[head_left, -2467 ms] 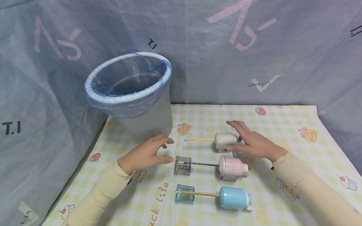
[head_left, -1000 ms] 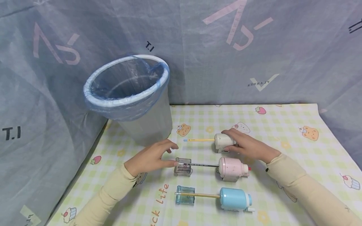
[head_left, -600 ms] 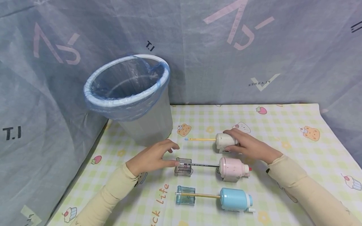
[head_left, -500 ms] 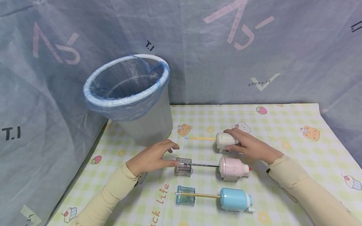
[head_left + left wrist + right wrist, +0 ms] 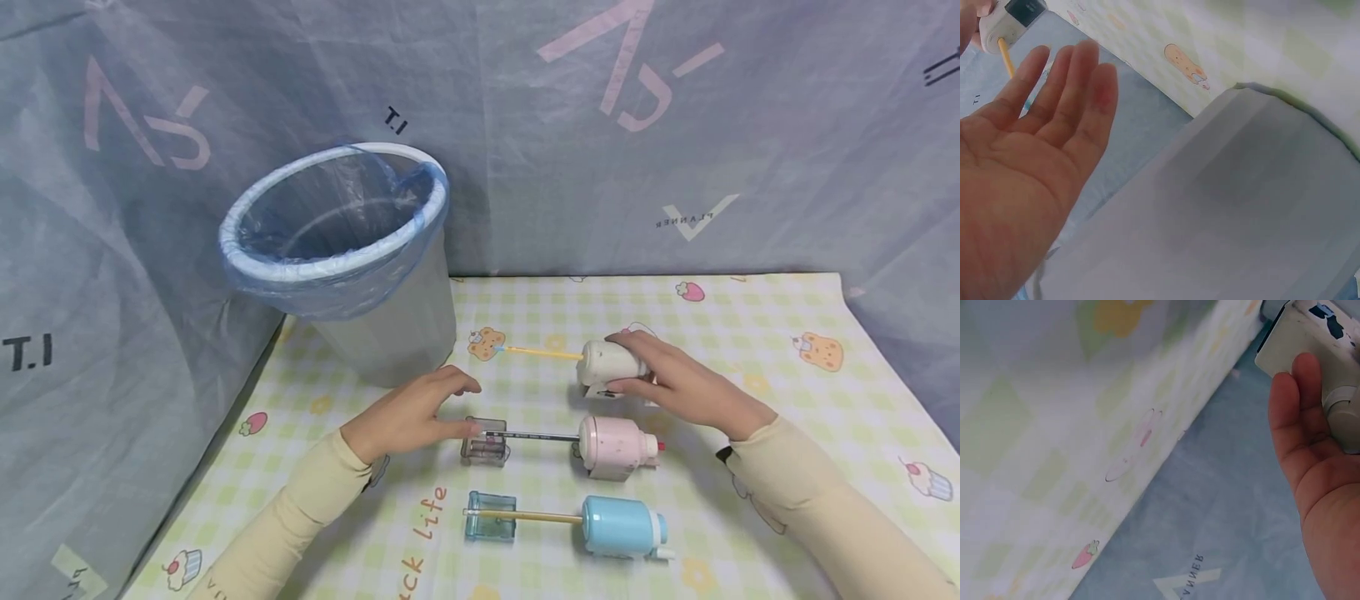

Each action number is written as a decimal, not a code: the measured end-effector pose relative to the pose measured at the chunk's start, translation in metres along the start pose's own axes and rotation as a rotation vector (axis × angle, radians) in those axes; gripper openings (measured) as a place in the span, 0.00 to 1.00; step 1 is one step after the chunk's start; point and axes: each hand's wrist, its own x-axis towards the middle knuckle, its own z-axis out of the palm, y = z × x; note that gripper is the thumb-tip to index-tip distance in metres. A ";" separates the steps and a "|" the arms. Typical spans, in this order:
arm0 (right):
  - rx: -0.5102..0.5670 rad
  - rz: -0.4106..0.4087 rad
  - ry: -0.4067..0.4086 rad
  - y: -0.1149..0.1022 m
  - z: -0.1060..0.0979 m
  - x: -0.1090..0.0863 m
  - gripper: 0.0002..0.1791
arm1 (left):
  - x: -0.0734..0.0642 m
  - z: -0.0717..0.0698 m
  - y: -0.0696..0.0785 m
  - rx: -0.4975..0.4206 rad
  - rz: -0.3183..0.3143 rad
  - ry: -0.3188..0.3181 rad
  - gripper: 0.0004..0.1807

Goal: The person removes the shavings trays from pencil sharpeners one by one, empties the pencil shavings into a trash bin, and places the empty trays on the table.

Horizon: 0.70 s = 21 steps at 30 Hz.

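In the head view my right hand (image 5: 678, 379) grips a white crank pencil sharpener (image 5: 611, 362), with a yellow pencil (image 5: 543, 352) sticking out of its left end. The sharpener is tilted up, and the right wrist view shows two fingertips against the sharpener's body (image 5: 1307, 340). My left hand (image 5: 412, 417) holds nothing; its fingers are extended and spread from the thumb. That thumb tip overlaps the end of a black pencil (image 5: 536, 436) above a smoky clear drawer (image 5: 486, 454). The black pencil runs into a pink sharpener (image 5: 611, 446).
Nearer the front, a blue sharpener (image 5: 618, 527) holds a gold pencil (image 5: 547, 517) whose end lies over a teal clear drawer (image 5: 491, 527). A grey bin (image 5: 405, 321) with a blue liner (image 5: 330, 296) stands back left on the checked tablecloth (image 5: 750, 333). Grey cloth (image 5: 570, 167) hangs behind.
My right hand has come down onto the white sharpener, gripped it and raised it slightly, moving it back and right with its pencil. My left hand has shifted a little to the right.
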 end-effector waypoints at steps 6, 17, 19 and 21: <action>-0.016 -0.005 0.009 -0.004 -0.004 -0.004 0.26 | 0.005 0.002 0.002 0.009 0.022 0.014 0.29; -0.033 0.029 0.024 -0.008 -0.003 -0.007 0.30 | 0.013 0.005 0.006 0.020 0.045 0.010 0.30; -0.035 0.037 0.022 -0.008 -0.003 -0.008 0.30 | 0.014 0.006 0.008 0.008 0.033 0.001 0.31; -0.040 0.046 0.023 -0.009 -0.003 -0.008 0.31 | 0.016 0.006 0.010 -0.009 0.020 -0.009 0.32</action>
